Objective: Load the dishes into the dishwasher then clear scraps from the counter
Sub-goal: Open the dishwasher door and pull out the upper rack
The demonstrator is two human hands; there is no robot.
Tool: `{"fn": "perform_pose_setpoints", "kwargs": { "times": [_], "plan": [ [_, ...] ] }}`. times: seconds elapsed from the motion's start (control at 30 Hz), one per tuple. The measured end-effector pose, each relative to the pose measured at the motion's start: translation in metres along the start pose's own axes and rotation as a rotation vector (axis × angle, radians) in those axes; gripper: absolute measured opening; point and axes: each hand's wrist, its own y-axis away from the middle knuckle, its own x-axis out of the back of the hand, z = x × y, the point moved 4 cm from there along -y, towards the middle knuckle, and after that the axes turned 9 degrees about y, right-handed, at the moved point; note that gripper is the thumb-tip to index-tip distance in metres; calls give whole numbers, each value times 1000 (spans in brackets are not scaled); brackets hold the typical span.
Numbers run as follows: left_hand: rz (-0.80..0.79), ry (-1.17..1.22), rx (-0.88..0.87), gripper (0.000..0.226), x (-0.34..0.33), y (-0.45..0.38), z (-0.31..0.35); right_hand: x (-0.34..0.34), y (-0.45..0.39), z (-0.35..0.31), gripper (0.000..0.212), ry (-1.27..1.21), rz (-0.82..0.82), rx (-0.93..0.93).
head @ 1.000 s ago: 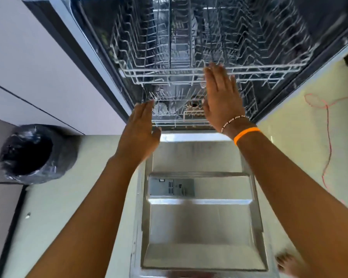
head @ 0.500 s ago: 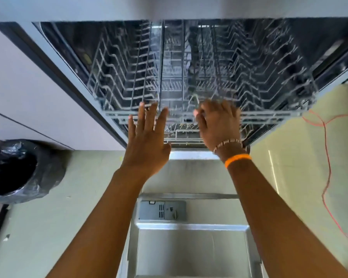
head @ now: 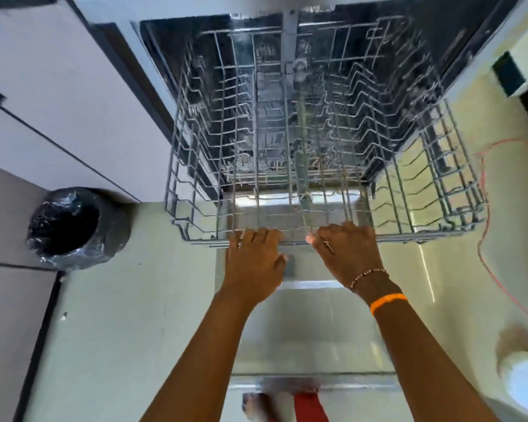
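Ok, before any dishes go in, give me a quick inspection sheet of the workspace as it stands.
Surface: dishwasher door folded down flat, nothing on it.
Job's things: wire rack slid out over the door, no dishes in it.
Clutter: nothing seen.
Hands: left hand and right hand both grip the rack's front rail.
Cables: thin red cord trails over the floor at right.
Surroundings: black-lined bin at left beside white cabinets; pale floor.

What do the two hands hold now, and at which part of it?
Both hands grip the upper rack by its front rim: the left hand left of the middle, the right hand right of it.
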Motion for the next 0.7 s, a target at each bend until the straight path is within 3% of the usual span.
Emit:
{"fn": "perform_pose_setpoints", "kwargs": {
  "times": [0.07,0.3,0.5,0.6,0.7],
  "plan": [
    [-22,-8,-4,43,-7,24,1,-5,24,-5,68,13,-32,0],
    [-92,-10,42,46,-35,100,9,-22,103,-20,35,-16,-134,-35],
    [-102,4,99,46,-49,129,19,-28,133,-16,30,-112,-146,-30],
    [-153,82,109,50,-43,134,18,-16,135,-17,21,-353,-73,-94],
    [-107,422,212,41,-21,144,19,8,135,-20,18,-643,23,-218]
  ]
}}
